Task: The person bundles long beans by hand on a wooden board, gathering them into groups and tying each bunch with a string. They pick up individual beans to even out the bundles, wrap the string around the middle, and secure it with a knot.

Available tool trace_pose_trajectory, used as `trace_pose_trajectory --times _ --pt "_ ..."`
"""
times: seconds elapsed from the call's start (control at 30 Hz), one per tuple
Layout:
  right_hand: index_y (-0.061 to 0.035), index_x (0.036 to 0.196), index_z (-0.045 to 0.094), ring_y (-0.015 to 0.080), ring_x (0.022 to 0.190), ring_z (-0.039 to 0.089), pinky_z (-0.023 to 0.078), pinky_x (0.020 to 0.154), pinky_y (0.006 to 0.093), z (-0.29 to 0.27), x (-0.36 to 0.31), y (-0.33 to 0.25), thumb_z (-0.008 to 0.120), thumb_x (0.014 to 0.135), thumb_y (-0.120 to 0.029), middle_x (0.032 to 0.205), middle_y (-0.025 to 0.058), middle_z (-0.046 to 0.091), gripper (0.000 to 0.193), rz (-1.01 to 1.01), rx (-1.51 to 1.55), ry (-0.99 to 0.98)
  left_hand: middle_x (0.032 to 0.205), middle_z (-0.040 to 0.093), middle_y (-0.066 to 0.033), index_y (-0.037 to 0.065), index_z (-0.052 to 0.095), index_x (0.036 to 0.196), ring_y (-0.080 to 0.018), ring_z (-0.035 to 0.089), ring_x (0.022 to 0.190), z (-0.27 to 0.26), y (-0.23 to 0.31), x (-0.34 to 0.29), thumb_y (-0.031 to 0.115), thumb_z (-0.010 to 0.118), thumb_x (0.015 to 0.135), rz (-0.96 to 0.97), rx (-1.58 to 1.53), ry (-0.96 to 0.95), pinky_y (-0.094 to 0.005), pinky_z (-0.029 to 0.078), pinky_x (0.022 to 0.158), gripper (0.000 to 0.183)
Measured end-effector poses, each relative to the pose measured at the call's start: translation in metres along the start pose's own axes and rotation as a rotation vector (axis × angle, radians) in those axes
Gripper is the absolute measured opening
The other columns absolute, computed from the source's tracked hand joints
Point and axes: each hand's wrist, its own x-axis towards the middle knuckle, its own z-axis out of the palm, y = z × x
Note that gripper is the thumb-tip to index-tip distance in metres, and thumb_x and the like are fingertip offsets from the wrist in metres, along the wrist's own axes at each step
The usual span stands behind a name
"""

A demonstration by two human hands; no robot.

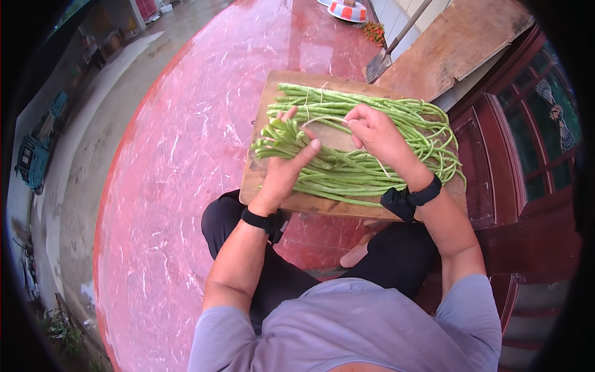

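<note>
Long green beans lie in two bundles on a wooden board (266,93) in front of me. My left hand (288,164) is wrapped round the gathered ends of the nearer bean bundle (347,180). Fingers pinched, my right hand (375,133) holds a thin pale strand (328,119) that runs left to the beans in my left hand. A pale tip of strand shows below the right hand. The farther bean bundle (365,102) has pale ties round its left part, and its tails curve round at the board's right side.
The board rests over a red tiled floor (167,217). At the far right, a shovel (384,59) and a plywood sheet (455,40) lean by a dark red door (496,149). Red chillies (374,32) and a red-and-white bowl (347,11) lie at the back.
</note>
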Motion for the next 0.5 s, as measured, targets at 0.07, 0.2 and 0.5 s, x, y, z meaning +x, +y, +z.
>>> trace_pose_trajectory --times 0.07,0.2,0.5 --pt "-0.0009 0.094 0.057 0.0068 0.056 0.049 0.038 0.052 0.0231 -0.002 0.001 -0.007 0.051 0.089 -0.012 0.064 -0.0006 0.053 0.014 0.039 -0.013 -0.105 0.120 0.061 -0.0073 0.004 0.054 0.111 -0.0121 0.052 0.110 -0.003 0.003 0.002 0.015 0.064 0.090 -0.179 -0.141 -0.097 -0.0328 0.040 0.098 0.026" --pt "-0.0024 0.095 0.057 0.0043 0.053 0.043 0.033 0.049 0.0205 -0.001 0.000 -0.002 0.051 0.091 -0.015 0.065 -0.0025 0.052 0.014 0.076 -0.028 -0.260 0.108 0.066 -0.0090 0.004 0.054 0.106 -0.0140 0.059 0.097 -0.003 -0.002 0.005 0.019 0.058 0.094 -0.255 -0.177 -0.126 -0.0301 0.047 0.088 0.019" --pt "-0.0008 0.113 0.049 0.0054 0.053 0.046 0.041 0.050 0.0212 0.044 -0.049 -0.003 0.045 0.095 -0.011 0.082 0.0048 0.062 0.021 0.031 0.249 -0.078 0.102 0.065 -0.0100 -0.001 0.062 0.105 -0.0172 0.059 0.095 -0.009 -0.029 0.009 0.024 0.059 0.094 -0.588 -0.667 0.041 -0.0301 0.047 0.087 0.028"
